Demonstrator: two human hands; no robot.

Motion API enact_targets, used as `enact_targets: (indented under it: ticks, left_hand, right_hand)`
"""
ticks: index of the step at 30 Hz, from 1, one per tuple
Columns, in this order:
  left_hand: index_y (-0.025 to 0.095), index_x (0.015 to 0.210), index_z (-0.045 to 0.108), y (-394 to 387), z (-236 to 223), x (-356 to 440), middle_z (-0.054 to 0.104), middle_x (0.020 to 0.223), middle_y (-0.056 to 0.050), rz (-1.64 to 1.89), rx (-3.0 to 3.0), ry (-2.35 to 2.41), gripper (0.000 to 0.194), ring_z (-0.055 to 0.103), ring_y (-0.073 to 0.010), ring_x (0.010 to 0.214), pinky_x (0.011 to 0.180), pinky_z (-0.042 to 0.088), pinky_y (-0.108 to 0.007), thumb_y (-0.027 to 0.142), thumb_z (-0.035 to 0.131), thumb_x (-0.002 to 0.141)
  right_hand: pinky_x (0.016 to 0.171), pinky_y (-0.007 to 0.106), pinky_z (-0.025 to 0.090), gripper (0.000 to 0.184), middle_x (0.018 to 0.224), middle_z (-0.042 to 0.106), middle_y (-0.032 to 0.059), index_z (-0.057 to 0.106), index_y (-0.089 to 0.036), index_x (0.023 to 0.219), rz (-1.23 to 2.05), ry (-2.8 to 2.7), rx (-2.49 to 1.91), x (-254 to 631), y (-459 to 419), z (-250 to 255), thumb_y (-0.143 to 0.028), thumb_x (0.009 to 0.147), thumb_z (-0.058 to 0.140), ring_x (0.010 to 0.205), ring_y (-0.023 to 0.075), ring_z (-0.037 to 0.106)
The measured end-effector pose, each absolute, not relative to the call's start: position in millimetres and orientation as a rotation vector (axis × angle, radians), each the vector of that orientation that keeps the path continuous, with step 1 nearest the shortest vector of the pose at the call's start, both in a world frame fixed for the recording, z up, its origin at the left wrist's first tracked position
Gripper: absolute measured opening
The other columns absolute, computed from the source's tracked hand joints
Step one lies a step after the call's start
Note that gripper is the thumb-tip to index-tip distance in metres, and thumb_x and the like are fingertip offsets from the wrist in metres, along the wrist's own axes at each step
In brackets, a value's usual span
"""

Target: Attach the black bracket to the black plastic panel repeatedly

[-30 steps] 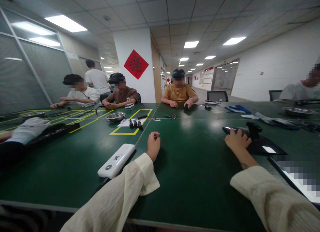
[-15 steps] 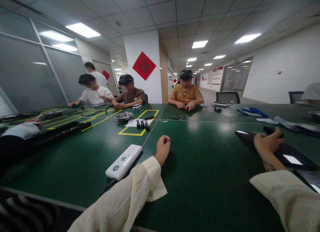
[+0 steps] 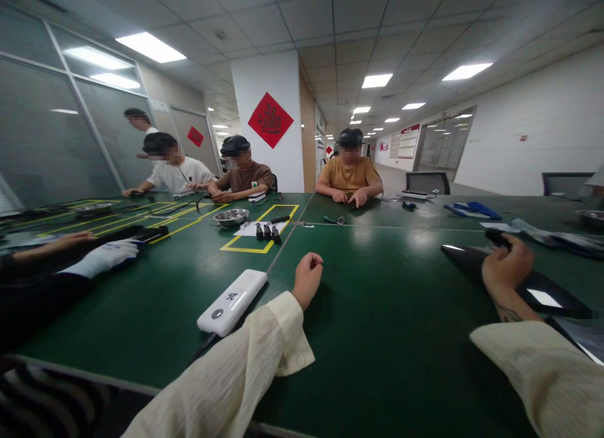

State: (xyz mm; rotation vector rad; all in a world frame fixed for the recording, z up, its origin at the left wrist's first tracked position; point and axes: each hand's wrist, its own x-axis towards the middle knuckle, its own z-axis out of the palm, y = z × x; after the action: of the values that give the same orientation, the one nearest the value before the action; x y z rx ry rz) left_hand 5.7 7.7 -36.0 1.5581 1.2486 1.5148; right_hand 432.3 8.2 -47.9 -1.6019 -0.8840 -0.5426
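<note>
My left hand [image 3: 308, 280] rests on the green table [image 3: 387, 337], fingers curled together, and nothing shows between them. Beside that forearm lies a white power bank [image 3: 232, 303] marked 26, with a black cable at its near end. On the right, my right hand [image 3: 508, 263] has its fingers bent round a small black object [image 3: 496, 238]; its kind is hidden by the hand. Beneath that hand lies a flat, glossy black item [image 3: 561, 299] with a white patch of light on it.
Several black pieces [image 3: 268, 233] lie on white paper inside yellow tape. Near them are a metal bowl [image 3: 231, 218] and a small dark green item [image 3: 334, 220]. At left, a co-worker's white-gloved hand [image 3: 106, 257] is by a black tray. People sit across the table.
My right hand's fingers have drawn in round the black object, which has shifted slightly left. My left hand stays put. The co-worker's gloved hand at left has reached further in.
</note>
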Motion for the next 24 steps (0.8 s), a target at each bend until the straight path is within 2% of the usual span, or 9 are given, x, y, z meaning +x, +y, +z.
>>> enact_targets:
  ticks: [3,7,9,12,15,21,24]
  left_hand:
    - [0.018,0.066,0.049,10.3,-36.6,4.7,0.05,0.067,0.003,1.539,1.598,1.272,0.017,0.05,-0.0113,0.069,0.07,0.039,-0.023,0.002,0.044,0.062]
    - [0.018,0.066,0.049,12.4,-35.7,4.4,0.051,0.069,0.002,1.561,1.638,1.28,0.017,0.051,-0.012,0.072,0.073,0.04,-0.024,0.002,0.044,0.061]
    - [0.018,0.066,0.049,11.7,-34.1,4.2,0.051,0.07,0.002,1.564,1.649,1.275,0.016,0.051,-0.0122,0.073,0.073,0.04,-0.025,0.002,0.045,0.062]
    - [0.018,0.065,0.049,9.7,-30.6,2.8,0.052,0.071,0.002,1.575,1.647,1.283,0.016,0.051,-0.0127,0.074,0.073,0.04,-0.025,0.003,0.045,0.062]
    - [0.018,0.066,0.05,9.1,-27.9,0.8,0.052,0.071,0.001,1.617,1.622,1.296,0.017,0.051,-0.0133,0.075,0.073,0.04,-0.025,0.003,0.043,0.062]
    - [0.018,0.067,0.05,15.1,-32.0,-2.0,0.051,0.071,0.001,1.665,1.61,1.303,0.019,0.051,-0.0131,0.076,0.075,0.04,-0.025,0.002,0.041,0.062]
    - [0.018,0.068,0.05,17.5,-34.6,-2.9,0.051,0.071,0.002,1.661,1.6,1.308,0.02,0.051,-0.0128,0.076,0.075,0.041,-0.026,0.001,0.041,0.062]
  right_hand:
    - [0.092,0.046,0.037,0.038,0.101,0.055,0.0156,0.057,-0.012,0.108,-0.61,-1.08,-1.534,419.3,9.2,-43.4,-0.015,0.078,0.034,0.108,0.0305,0.046]
    - [0.092,0.044,0.04,0.036,0.11,0.05,0.0136,0.056,-0.016,0.109,-0.599,-1.434,-1.429,376.4,13.0,-36.0,-0.017,0.08,0.035,0.11,0.0269,0.046]
    - [0.094,0.044,0.039,0.04,0.12,0.046,0.014,0.052,-0.017,0.115,-0.543,-1.674,-1.379,343.2,13.7,-33.7,-0.012,0.08,0.035,0.116,0.0258,0.044]
    - [0.098,0.043,0.039,0.051,0.137,0.031,0.0154,0.043,-0.016,0.128,-0.376,-2.05,-1.305,287.7,10.3,-33.4,-0.005,0.078,0.033,0.124,0.0257,0.039]
    - [0.1,0.044,0.038,0.062,0.144,0.022,0.0125,0.038,-0.022,0.133,-0.239,-2.289,-1.194,239.7,0.8,-35.0,-0.001,0.075,0.035,0.127,0.0258,0.037]
    - [0.1,0.038,0.038,0.065,0.144,0.027,0.0097,0.036,-0.025,0.135,-0.069,-2.526,-1.006,191.1,-24.9,-36.6,0.001,0.075,0.037,0.128,0.0218,0.036]
    - [0.098,0.038,0.04,0.069,0.145,0.029,0.0084,0.029,-0.029,0.139,-0.071,-2.636,-0.932,182.7,-32.5,-35.5,-0.002,0.076,0.04,0.124,0.0208,0.041]
